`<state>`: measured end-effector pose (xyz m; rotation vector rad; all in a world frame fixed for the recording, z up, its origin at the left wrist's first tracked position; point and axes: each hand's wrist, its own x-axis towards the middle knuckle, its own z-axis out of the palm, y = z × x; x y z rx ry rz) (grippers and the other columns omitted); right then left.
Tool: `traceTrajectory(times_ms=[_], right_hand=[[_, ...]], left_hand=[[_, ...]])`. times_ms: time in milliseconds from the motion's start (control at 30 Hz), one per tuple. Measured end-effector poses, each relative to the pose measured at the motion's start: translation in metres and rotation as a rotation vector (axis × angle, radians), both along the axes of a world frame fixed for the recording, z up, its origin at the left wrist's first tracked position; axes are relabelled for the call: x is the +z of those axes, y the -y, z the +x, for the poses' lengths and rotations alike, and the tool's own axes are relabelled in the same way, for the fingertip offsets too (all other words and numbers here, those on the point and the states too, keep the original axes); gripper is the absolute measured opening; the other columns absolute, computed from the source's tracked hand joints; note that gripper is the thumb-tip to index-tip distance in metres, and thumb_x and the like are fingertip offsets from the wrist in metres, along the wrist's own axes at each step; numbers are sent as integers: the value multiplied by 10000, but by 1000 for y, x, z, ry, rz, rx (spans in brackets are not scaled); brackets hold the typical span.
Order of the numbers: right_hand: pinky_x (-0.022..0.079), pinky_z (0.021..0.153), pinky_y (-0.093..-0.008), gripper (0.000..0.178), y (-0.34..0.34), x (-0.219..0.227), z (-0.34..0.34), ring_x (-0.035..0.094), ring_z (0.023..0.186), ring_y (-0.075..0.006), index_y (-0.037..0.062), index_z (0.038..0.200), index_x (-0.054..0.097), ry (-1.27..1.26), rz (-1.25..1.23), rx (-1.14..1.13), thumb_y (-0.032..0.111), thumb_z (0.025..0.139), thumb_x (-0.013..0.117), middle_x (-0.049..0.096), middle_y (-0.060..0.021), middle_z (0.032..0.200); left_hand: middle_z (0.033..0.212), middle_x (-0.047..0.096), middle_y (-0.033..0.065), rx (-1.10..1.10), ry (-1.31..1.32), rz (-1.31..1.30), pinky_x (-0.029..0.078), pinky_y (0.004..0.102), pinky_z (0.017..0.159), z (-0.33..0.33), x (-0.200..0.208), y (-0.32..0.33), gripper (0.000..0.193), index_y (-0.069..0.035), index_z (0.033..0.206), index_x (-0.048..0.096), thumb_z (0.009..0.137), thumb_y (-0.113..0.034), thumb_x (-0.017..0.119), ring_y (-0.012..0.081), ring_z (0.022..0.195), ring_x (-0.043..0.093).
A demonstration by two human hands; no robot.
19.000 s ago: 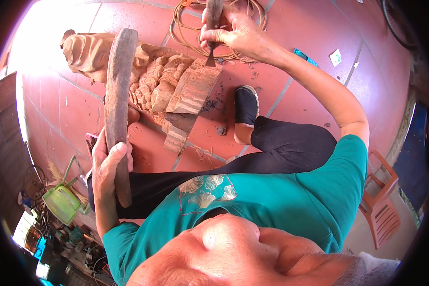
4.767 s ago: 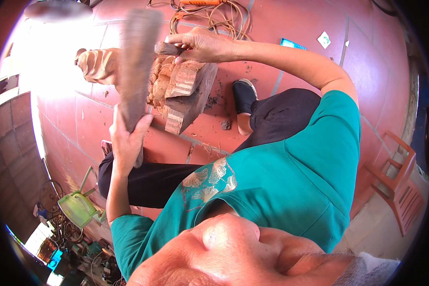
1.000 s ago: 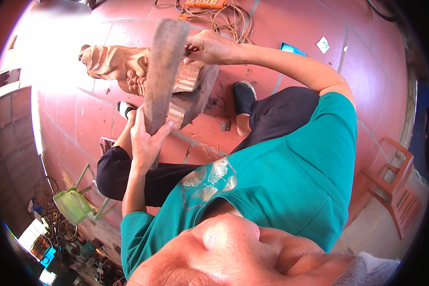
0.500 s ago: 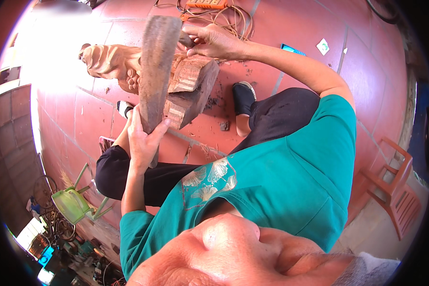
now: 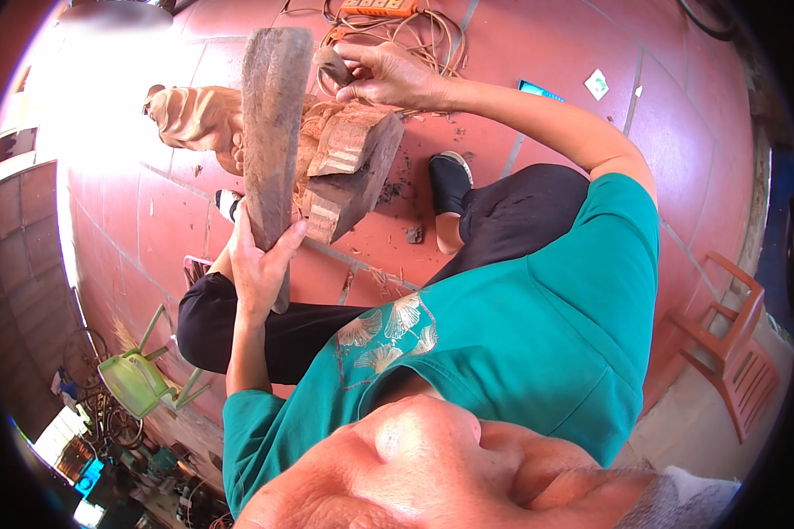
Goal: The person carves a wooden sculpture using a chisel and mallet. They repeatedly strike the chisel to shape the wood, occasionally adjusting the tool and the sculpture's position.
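Observation:
My left hand (image 5: 258, 260) is closed round the lower part of a long, flat, worn brown bar (image 5: 273, 123), wider toward its top and held almost upright. Its material is hard to tell; its narrow end sticks out below the hand. In the fingers of my right hand (image 5: 388, 75) is a small grey-brown piece (image 5: 331, 63), apart from the bar and just right of its upper end. Behind the bar, a carved wooden figure (image 5: 194, 117) lies on its side on the floor. Its rough block base (image 5: 353, 176) points right, and the bar hides its middle.
Red floor tiles (image 5: 538, 79) spread around me, with dark chips (image 5: 415, 234) near my shoe (image 5: 453, 181). An orange power strip (image 5: 379, 7) with tangled cords lies at the far side. A green chair (image 5: 137, 381) stands left, a reddish plastic chair (image 5: 737, 353) right.
The bar has shifted slightly left with my left hand. My right hand has moved a little left and down, and the small piece now shows clear of the bar's edge.

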<state>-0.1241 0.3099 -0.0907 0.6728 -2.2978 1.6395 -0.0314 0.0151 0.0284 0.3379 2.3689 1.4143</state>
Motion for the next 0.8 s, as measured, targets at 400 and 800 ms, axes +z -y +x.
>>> traceTrajectory(times_ms=[400, 800], right_hand=[[557, 743, -387, 425, 12, 11, 2, 732, 861, -291, 77, 1242, 586, -31, 206, 54, 128, 861, 768, 724, -160, 923], [540, 736, -422, 505, 19, 16, 8, 710, 813, -333, 109, 1264, 638, -4, 204, 92, 184, 791, 800, 734, -140, 915]], left_hand=[[956, 640, 94, 3, -205, -109, 517, 305, 738, 0, -23, 12, 432, 26, 1194, 548, 856, -119, 774, 157, 805, 607], [909, 637, 47, 31, -212, -1, 508, 244, 631, 1, -25, 12, 359, -7, 1210, 517, 900, -62, 690, 92, 736, 611]])
